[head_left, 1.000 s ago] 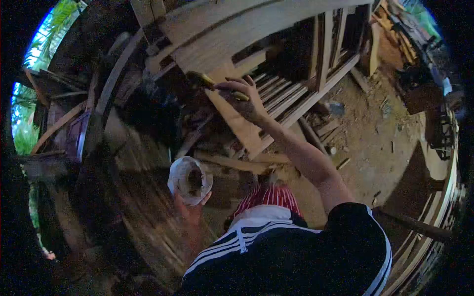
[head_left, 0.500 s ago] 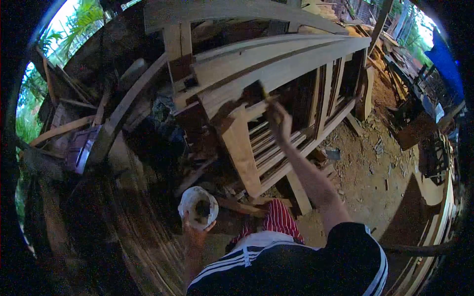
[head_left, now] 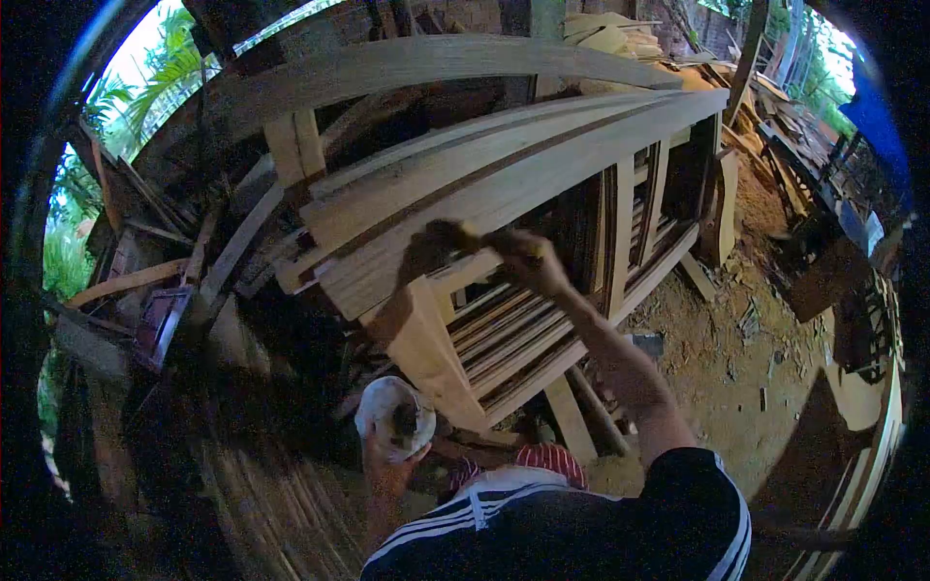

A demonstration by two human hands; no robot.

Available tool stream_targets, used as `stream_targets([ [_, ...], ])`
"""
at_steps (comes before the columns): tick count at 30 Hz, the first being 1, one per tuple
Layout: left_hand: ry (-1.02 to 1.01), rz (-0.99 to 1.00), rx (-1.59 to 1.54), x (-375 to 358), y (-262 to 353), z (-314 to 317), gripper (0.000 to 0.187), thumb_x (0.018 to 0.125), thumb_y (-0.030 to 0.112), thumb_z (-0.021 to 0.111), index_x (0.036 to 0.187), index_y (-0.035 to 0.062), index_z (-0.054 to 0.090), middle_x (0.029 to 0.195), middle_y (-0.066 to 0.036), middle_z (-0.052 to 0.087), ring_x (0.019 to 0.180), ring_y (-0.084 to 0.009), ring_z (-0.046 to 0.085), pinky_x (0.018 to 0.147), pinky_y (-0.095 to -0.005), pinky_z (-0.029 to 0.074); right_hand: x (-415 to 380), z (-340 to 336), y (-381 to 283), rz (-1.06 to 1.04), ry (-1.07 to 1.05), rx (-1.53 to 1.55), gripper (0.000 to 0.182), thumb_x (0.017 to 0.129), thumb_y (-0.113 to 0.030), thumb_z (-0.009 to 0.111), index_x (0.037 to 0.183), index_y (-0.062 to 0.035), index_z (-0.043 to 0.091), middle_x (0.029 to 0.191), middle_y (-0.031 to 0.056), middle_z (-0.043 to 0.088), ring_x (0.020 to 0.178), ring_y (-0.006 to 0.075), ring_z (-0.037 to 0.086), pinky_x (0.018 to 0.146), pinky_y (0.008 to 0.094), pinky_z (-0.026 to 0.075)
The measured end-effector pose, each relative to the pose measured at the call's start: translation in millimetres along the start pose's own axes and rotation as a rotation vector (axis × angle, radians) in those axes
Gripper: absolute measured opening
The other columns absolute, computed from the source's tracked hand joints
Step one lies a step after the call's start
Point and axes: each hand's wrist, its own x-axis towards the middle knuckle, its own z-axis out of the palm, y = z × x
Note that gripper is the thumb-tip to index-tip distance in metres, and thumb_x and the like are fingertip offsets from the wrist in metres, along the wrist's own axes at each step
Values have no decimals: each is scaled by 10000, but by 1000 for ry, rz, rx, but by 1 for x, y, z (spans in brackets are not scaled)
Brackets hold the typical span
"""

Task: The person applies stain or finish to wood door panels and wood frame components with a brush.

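brush (head_left: pixel 469 235), pointing left, long axis crosswise

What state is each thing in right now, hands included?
Left hand: closed on the tub.
Tub: held, uncovered; contents too dark to tell.
Right hand: closed on the brush, blurred.
Brush: held, dark end toward the frame; contact unclear.
Frame: assembled, slatted, mostly pale wood.
Scraps: scattered on the ground.
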Motion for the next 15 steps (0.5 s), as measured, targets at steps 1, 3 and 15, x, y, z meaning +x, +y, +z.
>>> stream_targets([
  [1, -414, -16, -67, 7, -9, -7, 674, 829, 586, 466, 1379, 232, 304, 1367, -91, 390, 1193, -349, 436, 850, -587, 402, 0, -22, 26, -8, 63, 14, 266, 877, -123, 558, 1112, -6, 600, 1065, 87, 620, 905, 185, 599, 775, 295, 481],
  [3, -112, -81, -178, 7, -22, 26, 673, 839, 569, 461, 1380, 203, 301, 1357, -96, 401, 1177, -338, 456, 832, -570, 434, 5, -74, 33, 128, 186, 384, 299, 892, -132, 511, 1147, 13, 573, 1100, 104, 607, 956, 197, 588, 816, 309, 471],
  [15, 932, 353, 155, -16, -91, 126, 642, 854, 459, 517, 1354, 104, 327, 1284, -144, 465, 1079, -354, 536, 685, -494, 558, -3, -128, 128, 332, 419, -134, 479, 964, -356, 325, 1232, -2, 508, 1201, 125, 543, 1132, 249, 492, 971, 372, 378],
])
